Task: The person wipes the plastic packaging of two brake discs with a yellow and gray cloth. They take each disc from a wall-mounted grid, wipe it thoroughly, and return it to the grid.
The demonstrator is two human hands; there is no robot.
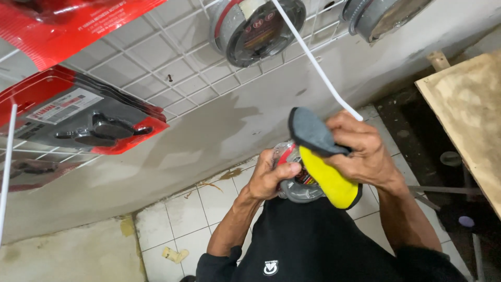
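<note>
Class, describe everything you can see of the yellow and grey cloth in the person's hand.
The cloth is a soft, thick pad, looking like microfibre: bright yellow on one face, dark grey on the other, with a dark edge. It is folded over the fingers of the right hand, the grey part on top, the yellow part hanging below. It presses against a round, clear-packaged part that the left hand grips from the other side, held above the tiled floor.

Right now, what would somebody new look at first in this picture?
Probably the bright yellow-and-grey cloth in the middle, pressed by the right hand against a round clear-wrapped part that the left hand holds. Next, the red-and-black packages hanging on the white wire grid on the wall at upper left.
</note>
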